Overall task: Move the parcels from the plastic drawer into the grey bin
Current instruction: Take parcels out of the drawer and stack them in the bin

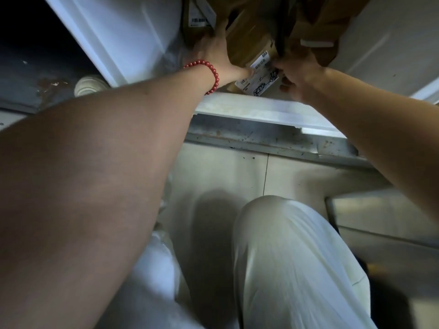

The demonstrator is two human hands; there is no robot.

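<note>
Head view: parcel (249,41) in drawer (249,108), pressed by flat left hand (213,51), edge clutched by right hand (301,70); risk of slip from uneven hold or snag on neighbour parcel (320,22) during lift.

A red bead bracelet (209,72) goes round one wrist. White trousers (285,245) cover a bent knee low down. Under it is a pale tiled floor (225,174). A grey metal ledge (261,136) has little rusty spots. A round white thing (89,85) sits at the left.
</note>
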